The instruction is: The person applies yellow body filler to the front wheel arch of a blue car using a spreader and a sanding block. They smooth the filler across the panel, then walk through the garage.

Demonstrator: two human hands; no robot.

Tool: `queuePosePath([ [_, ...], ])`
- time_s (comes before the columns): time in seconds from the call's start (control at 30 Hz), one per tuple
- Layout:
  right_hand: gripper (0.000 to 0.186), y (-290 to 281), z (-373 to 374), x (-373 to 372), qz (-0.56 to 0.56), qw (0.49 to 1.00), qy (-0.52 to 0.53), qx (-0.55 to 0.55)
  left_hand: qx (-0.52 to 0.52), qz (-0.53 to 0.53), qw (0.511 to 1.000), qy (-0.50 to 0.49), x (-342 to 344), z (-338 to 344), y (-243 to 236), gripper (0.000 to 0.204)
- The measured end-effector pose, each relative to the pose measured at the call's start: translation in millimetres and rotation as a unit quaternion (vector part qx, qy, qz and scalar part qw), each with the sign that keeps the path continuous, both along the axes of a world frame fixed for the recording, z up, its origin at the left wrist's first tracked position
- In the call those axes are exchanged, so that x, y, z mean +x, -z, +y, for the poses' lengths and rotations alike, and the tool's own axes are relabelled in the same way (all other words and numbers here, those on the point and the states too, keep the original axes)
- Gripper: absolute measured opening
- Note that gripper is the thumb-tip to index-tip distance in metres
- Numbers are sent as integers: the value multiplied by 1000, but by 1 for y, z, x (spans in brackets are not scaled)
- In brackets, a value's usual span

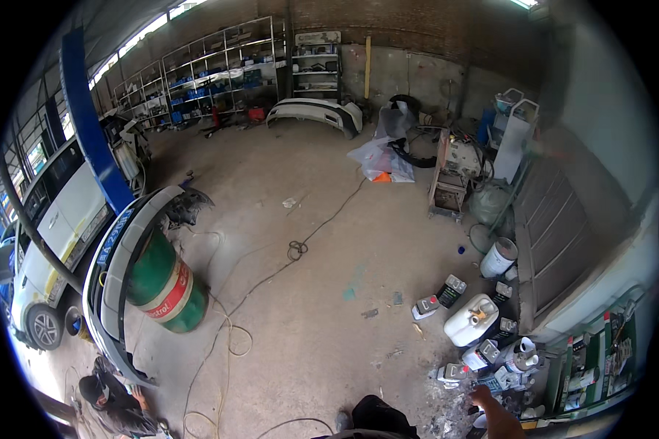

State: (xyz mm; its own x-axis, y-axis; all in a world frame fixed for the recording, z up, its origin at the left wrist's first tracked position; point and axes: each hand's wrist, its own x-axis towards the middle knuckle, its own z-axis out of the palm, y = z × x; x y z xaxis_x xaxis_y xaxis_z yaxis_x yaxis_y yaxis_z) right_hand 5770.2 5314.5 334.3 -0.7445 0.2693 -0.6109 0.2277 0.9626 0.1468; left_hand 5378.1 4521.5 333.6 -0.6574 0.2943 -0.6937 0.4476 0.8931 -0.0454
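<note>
My right hand (pixel 482 396) reaches in from the lower right, low over the cluttered floor beside a group of paint containers. Its fingers are small and dark here, so whether they are curled around anything cannot be made out. Just beyond the hand stands a small metal can with a red cap (pixel 452 373). Close by are a white and black can (pixel 480 355) and several used cups (pixel 520 355) smeared with paint. Farther up sits a white plastic jerrycan (pixel 471 320). My left hand is out of the picture.
A green rack (pixel 592 366) stands right of the cans. A cable (pixel 297 250) and hose cross the floor. At left, a car bumper (pixel 110 293) leans by a green drum (pixel 165 285); a person (pixel 113 401) crouches there. A welding-type machine (pixel 458 164) stands farther back.
</note>
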Motion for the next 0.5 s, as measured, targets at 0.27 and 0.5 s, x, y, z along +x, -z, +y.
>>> queuePosePath([
  [0.27, 29, 21, 206, -197, -81, 992, -69, 64, 441, 88, 887, -104, -326, 298, -94, 20],
  [0.5, 27, 32, 234, -647, 194, 500, 680, -500, 607, -295, 637, -372, -531, 553, -279, 34],
])
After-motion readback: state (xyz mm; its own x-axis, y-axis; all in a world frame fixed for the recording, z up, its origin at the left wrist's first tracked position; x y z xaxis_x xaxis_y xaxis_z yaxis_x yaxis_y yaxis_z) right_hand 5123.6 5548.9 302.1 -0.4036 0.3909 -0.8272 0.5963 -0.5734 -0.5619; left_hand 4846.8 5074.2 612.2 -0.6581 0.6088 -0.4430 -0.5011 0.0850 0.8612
